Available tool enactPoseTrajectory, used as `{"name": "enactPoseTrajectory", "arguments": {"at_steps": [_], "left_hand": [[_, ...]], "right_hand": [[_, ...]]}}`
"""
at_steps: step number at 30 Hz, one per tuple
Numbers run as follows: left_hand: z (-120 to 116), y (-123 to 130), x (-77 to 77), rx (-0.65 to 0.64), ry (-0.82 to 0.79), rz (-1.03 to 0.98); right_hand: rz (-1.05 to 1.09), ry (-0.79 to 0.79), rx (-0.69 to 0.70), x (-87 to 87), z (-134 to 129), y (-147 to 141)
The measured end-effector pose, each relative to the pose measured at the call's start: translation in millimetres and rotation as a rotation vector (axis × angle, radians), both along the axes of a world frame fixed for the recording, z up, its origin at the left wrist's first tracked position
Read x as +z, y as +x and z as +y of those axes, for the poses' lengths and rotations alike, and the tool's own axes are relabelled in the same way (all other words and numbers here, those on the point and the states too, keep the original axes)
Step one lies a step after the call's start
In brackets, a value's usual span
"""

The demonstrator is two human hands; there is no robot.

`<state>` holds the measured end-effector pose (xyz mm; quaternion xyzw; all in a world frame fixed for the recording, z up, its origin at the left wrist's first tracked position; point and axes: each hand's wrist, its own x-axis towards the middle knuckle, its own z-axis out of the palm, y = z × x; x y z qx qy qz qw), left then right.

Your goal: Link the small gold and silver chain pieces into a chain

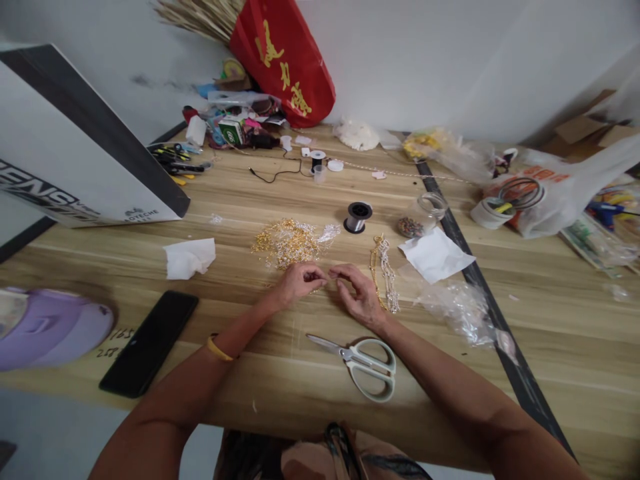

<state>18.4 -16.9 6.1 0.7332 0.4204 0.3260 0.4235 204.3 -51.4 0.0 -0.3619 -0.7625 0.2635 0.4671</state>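
Note:
My left hand and my right hand meet over the wooden table, fingertips nearly touching. Both are pinched, but what they hold is too small to name. Just beyond my left hand lies a tangled heap of gold and silver bead chains. Gold and silver strands are laid out to the right of my right hand. A spool of thin wire stands behind the hands. Scissors with pale green handles lie nearer to me, below my right hand.
A black phone and white paper lie left. At right are another paper, a jar of beads and clear plastic bags. A large box stands back left; a red bag leans on the wall.

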Motion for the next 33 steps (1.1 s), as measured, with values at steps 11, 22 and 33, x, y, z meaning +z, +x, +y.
{"name": "enactPoseTrajectory", "arguments": {"at_steps": [11, 22, 33], "left_hand": [[1, -1, -4.5, 0.026, -0.018, 0.002], [1, 1, -6.8, 0.015, 0.070, 0.079], [2, 0, -12.0, -0.029, -0.082, -0.006]], "right_hand": [[-0.072, 0.039, -0.149, -10.0, 0, -1], [-0.461, 0.325, 0.077, -7.7, -8, -4], [-0.446, 0.262, 0.050, -7.1, -2, -4]]}}
